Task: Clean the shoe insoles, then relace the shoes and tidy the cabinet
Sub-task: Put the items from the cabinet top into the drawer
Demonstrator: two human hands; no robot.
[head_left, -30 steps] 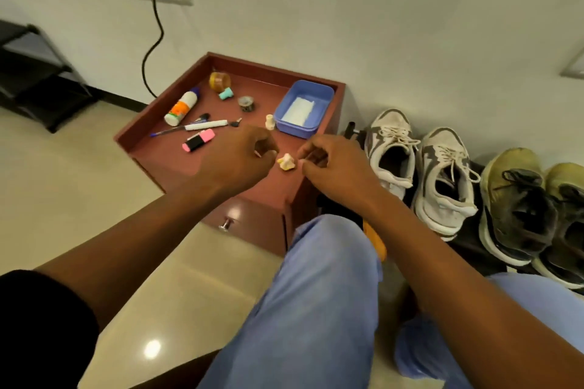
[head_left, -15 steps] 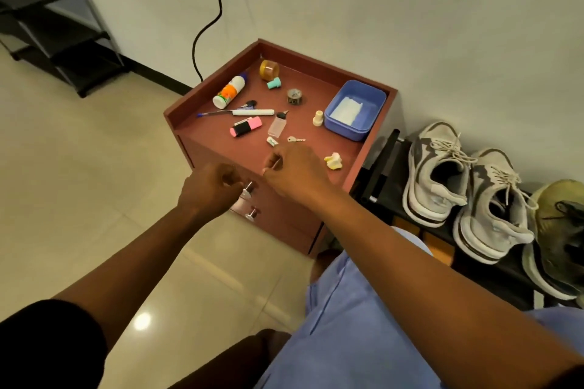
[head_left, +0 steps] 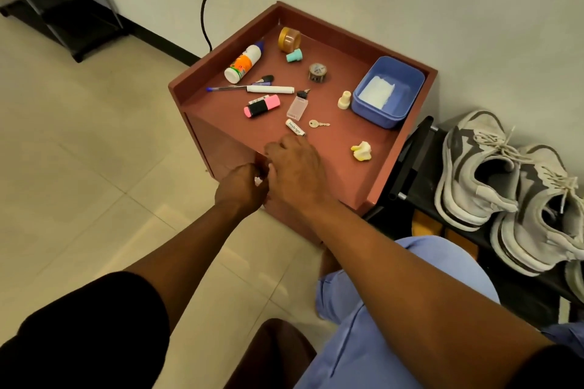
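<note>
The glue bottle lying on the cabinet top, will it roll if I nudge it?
Probably: the glue bottle lies on its round side on the flat cabinet. The raised rim should stop it. It looks like light plastic, likely easy to lift.

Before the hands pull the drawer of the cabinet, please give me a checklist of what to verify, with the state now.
1. Left hand on the knob: cannot tell; its curled fingers hide it.
2. Right hand free: ok, it rests at the cabinet front edge.
3. Battery away from the edge: not ok, close to the right fingers.
4. Key lying flat: ok.
5. Tub far from the front: ok.
</note>
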